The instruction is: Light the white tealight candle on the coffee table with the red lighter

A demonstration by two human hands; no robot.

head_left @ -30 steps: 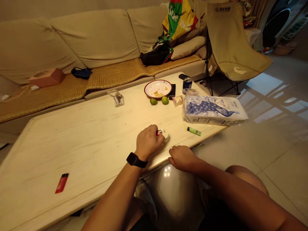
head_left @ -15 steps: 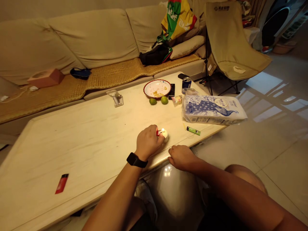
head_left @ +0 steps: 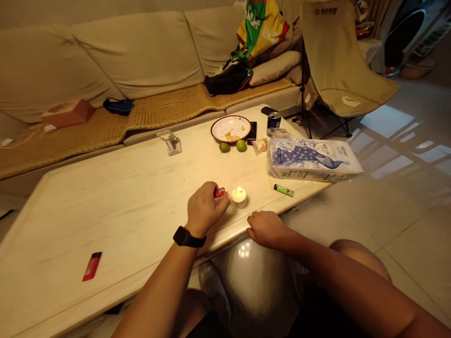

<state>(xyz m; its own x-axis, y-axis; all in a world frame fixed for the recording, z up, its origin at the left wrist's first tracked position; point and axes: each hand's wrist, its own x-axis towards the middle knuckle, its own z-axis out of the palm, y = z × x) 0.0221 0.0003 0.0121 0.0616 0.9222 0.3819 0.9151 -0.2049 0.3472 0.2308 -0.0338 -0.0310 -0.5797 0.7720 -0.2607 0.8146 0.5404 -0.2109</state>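
A small white candle (head_left: pixel 239 196) burns on the pale table (head_left: pixel 116 197) near its front edge. My left hand (head_left: pixel 203 208), with a black watch on the wrist, is closed round a red lighter (head_left: pixel 219 192) just left of the candle, a short gap between them. My right hand (head_left: pixel 267 228) rests on the table's front edge below the candle, fingers curled, with nothing visible in it.
A green lighter (head_left: pixel 283 190) and a pack of tissue rolls (head_left: pixel 312 160) lie to the right. A plate (head_left: pixel 231 128), two limes (head_left: pixel 232 146), a can (head_left: pixel 274 120) and a phone stand (head_left: pixel 170 142) sit further back. Another red lighter (head_left: pixel 92 266) lies far left. A sofa (head_left: pixel 105 70) and folding chair (head_left: pixel 338 61) stand behind.
The candle has been lit. My left hand has drawn the red lighter back to the left, away from the flame. My right hand has stayed put.
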